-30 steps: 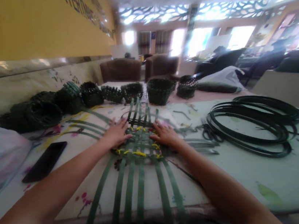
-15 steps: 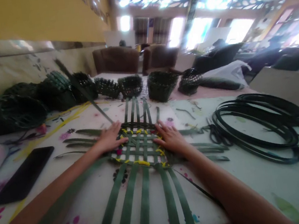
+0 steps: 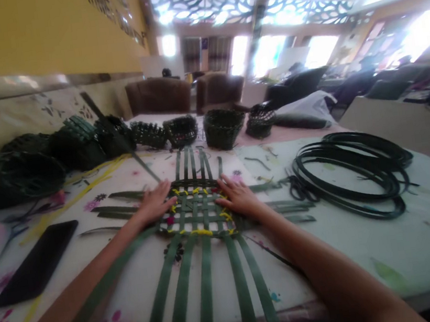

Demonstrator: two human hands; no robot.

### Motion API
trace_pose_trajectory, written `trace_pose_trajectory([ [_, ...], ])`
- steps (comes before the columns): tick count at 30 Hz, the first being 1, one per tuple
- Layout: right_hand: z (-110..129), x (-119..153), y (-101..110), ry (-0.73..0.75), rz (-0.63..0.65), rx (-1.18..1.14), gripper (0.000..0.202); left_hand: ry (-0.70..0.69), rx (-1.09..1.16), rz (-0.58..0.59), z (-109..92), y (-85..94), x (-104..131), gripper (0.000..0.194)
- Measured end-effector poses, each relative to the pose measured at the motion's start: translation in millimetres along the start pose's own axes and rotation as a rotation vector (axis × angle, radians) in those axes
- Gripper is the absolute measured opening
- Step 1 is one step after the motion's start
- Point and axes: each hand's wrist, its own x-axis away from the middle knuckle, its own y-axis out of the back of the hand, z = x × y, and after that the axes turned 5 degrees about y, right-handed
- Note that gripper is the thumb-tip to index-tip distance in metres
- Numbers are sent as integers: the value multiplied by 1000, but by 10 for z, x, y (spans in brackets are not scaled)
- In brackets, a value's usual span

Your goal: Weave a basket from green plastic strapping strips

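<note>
A woven square of flat green strips, with yellow ties round its edge, lies on the table. Loose strip ends spread from all its sides. My left hand rests on the left edge with its fingers spread, beside a long green strip that rises up and to the left. On the right edge lies my right hand, palm down and fingers apart. What is under both palms is hidden.
Dark green woven baskets line the back of the table. A coil of green strip and scissors lie on the right. A black phone is at the left. Brown chairs stand beyond the table.
The view has shifted a little, so most objects on the table sit slightly further left. Both hands remain on the edges of the woven square.
</note>
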Motion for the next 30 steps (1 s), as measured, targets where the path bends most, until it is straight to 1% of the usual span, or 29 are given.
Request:
trace_pose_trajectory([
  [3, 31, -1, 45, 4, 15, 21, 84, -45, -94, -62, -74, 82, 50, 71],
  [6, 77, -27, 131, 3, 28, 39, 83, -84, -168, -74, -160, 172, 89, 68],
  [9, 113, -44, 306, 27, 19, 23, 70, -127, -204, -60, -224, 268, 96, 63],
  [11, 124, 16, 479, 46, -39, -27, 56, -157, -194, -35, -248, 342, 99, 59],
  [12, 128, 87, 573, 55, -90, -60, 50, -170, -176, -28, -254, 384, 111, 56],
  [14, 137, 322, 747, 69, -223, -123, 45, -210, -107, -37, -251, 475, 178, 51],
  [16, 157, 661, 863, 85, -343, -179, 43, -276, 1, -57, -231, 566, 321, 50],
  [17, 174, 848, 890, 78, -374, -209, 41, -319, 62, -62, -217, 606, 421, 52],
  [18, 196, 1031, 894, 74, -376, -234, 39, -354, 113, -61, -201, 636, 537, 53],
  [20, 250, 1344, 843, 86, -355, -270, 34, -378, 178, -62, -172, 660, 789, 52],
  [22, 316, 1536, 740, 123, -307, -273, 32, -359, 211, -62, -152, 626, 1026, 48],
  [23, 352, 1582, 682, 142, -288, -259, 32, -343, 220, -61, -146, 591, 1126, 46],
  [25, 429, 1591, 575, 174, -263, -203, 36, -302, 232, -78, -141, 502, 1280, 45],
  [28, 552, 1505, 464, 200, -230, -114, 44, -266, 241, -135, -140, 378, 1423, 46],
  [30, 625, 1453, 421, 219, -181, -99, 43, -270, 235, -154, -138, 316, 1487, 45],
])
